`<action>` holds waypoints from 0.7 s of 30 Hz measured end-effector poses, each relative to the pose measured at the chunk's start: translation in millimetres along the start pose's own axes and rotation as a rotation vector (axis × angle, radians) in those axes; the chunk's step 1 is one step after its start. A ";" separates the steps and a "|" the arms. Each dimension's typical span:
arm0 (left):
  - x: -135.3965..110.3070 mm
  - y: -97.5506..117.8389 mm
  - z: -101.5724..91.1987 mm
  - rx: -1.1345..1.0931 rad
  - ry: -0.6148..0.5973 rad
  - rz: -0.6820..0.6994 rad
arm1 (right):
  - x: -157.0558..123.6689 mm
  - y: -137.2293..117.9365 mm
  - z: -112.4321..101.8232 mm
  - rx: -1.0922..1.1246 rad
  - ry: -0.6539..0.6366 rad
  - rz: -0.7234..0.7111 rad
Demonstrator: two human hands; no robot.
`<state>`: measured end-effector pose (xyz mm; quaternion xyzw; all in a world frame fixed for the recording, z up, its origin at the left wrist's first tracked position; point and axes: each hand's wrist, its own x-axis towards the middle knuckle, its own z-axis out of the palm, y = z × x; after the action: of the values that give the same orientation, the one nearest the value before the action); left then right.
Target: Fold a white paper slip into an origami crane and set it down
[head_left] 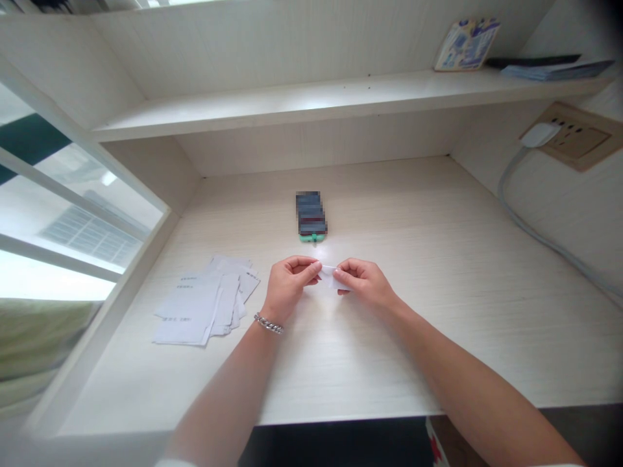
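A small piece of white paper [329, 277] is held between my two hands, just above the middle of the desk. My left hand [294, 279], with a silver chain bracelet [268, 323] at the wrist, pinches its left end between thumb and fingers. At the right end, the thumb and fingers of my right hand [363, 279] are closed on it too. Part of the paper is hidden by the fingers. Beyond the hands lies a phone [311, 214] with a green lower edge, its screen blurred. Left of my left hand is a loose pile of white paper sheets [195, 308], some with printed marks.
Above the desk [438, 240] runs a shelf [272, 110] bearing a colourful square item [467, 44] and flat dark items at the right. A white plug [541, 135] sits in the wall socket [581, 139], its cable [530, 230] trailing down. Barred window at left.
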<state>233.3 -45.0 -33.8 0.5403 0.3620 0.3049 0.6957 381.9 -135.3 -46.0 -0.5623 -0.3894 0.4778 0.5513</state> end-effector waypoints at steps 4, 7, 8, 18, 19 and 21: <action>0.5 -1.0 0.1 -0.009 0.029 -0.030 | -0.2 -0.8 -0.3 -0.013 -0.008 0.011; 1.1 -2.9 -0.9 -0.026 0.046 -0.053 | -0.2 -1.8 0.2 -0.020 -0.018 0.026; 1.3 -3.5 -1.3 -0.033 0.048 -0.064 | -0.2 -2.2 0.5 -0.021 -0.020 0.032; 0.1 0.0 4.8 -0.135 0.042 -0.077 | 0.7 -2.3 -0.4 -0.030 0.007 0.075; -0.8 -0.1 5.7 -0.133 0.026 -0.067 | 0.4 -2.4 -0.5 -0.033 0.007 0.073; -2.4 -1.4 7.1 -0.073 -0.024 -0.041 | -0.2 -2.9 -0.4 -0.046 0.003 0.068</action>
<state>237.9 -51.0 -33.7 0.5108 0.3531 0.2972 0.7253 382.5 -135.3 -43.1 -0.5885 -0.3802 0.4862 0.5222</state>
